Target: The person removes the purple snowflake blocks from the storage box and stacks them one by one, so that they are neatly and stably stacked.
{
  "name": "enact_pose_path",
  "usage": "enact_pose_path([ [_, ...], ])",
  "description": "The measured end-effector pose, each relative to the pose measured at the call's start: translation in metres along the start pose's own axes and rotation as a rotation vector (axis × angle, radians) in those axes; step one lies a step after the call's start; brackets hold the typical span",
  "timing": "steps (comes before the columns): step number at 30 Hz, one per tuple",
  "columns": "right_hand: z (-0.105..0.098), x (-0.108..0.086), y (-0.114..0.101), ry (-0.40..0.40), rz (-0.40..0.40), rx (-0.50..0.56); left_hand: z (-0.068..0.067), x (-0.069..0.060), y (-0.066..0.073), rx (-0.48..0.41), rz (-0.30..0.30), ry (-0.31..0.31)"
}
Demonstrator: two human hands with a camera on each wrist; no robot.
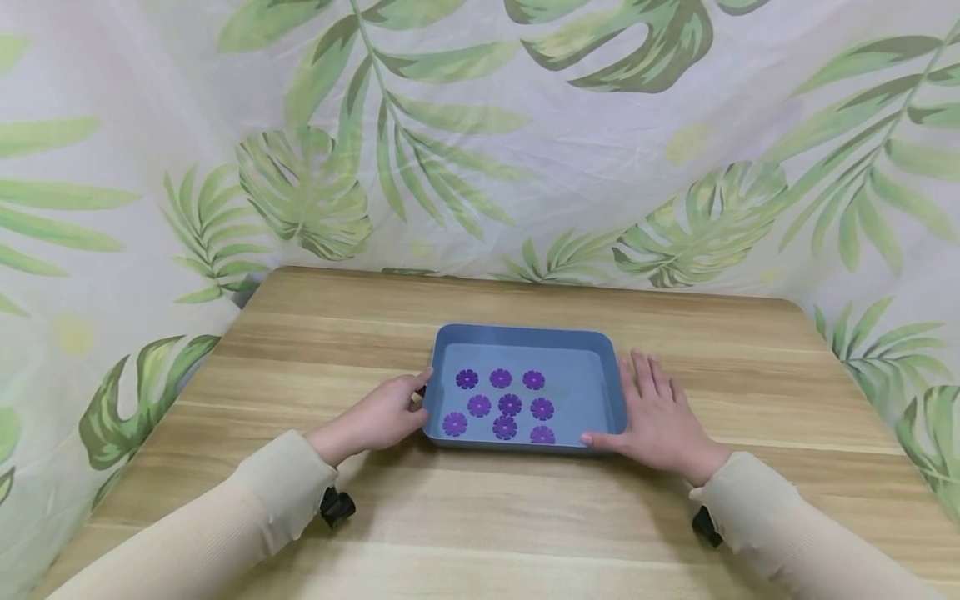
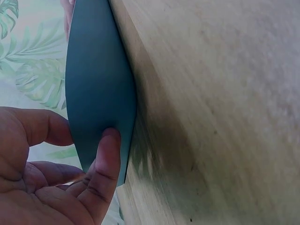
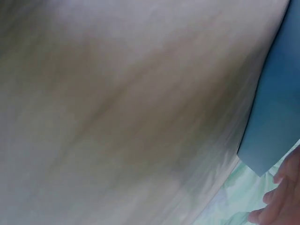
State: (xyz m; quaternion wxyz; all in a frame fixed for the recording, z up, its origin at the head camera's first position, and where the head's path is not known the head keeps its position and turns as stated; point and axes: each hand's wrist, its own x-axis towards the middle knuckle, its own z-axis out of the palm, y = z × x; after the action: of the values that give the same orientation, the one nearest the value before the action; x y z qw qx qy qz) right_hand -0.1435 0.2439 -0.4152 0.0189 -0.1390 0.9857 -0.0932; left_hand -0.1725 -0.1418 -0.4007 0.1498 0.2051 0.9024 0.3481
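A blue-grey rectangular tray (image 1: 585, 367) lies on the wooden table. Several purple notched plastic discs, like snowflake building pieces, are spread over its left and middle part; one disc (image 1: 510, 405) touches the disc (image 1: 505, 427) below it. At the tray's left side my left hand (image 1: 386, 412) grips the near corner; the left wrist view shows its thumb (image 2: 108, 150) against the outer wall. My right hand (image 1: 660, 417) lies along the right wall with straight fingers, its thumb over the near rim. Only some fingers (image 3: 281, 197) of it show in the right wrist view.
The wooden table (image 1: 480, 517) extends around the tray on every side. Behind it hangs a pale cloth (image 1: 585, 167) with green leaf prints. Black straps with small devices (image 1: 337, 506) sit under both sleeves.
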Motion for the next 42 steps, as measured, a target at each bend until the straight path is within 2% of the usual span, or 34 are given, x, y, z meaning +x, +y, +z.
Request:
enact_pose_path([
  [11, 0.001, 0.008, 0.001, -0.056, 0.022, 0.047, 0.000, 0.003, -0.005, -0.029, 0.000, 0.014],
  [15, 0.000, 0.006, -0.001, -0.054, 0.028, 0.042, 0.001, 0.002, -0.005, -0.027, -0.003, 0.014],
  [20, 0.000, 0.005, -0.002, -0.041, 0.020, 0.019, 0.002, 0.002, -0.004, -0.021, -0.002, 0.020],
  [25, 0.000, 0.006, -0.003, -0.062, -0.003, 0.033, 0.001, 0.003, -0.005, 0.007, 0.001, 0.025],
  [30, 0.001, 0.009, -0.002, -0.075, -0.028, 0.032, 0.001, 0.005, -0.002, 0.090, 0.026, 0.101],
  [34, 0.001, 0.010, -0.001, -0.089, -0.028, 0.026, -0.001, 0.010, 0.010, 0.187, 0.070, 0.144],
  [38, 0.001, 0.011, -0.001, -0.097, -0.022, 0.027, -0.003, 0.020, 0.023, 0.278, 0.126, 0.101],
  [42, 0.001, 0.010, -0.001, -0.109, -0.016, 0.036, -0.001, 0.033, 0.030, 0.378, 0.149, 0.009],
])
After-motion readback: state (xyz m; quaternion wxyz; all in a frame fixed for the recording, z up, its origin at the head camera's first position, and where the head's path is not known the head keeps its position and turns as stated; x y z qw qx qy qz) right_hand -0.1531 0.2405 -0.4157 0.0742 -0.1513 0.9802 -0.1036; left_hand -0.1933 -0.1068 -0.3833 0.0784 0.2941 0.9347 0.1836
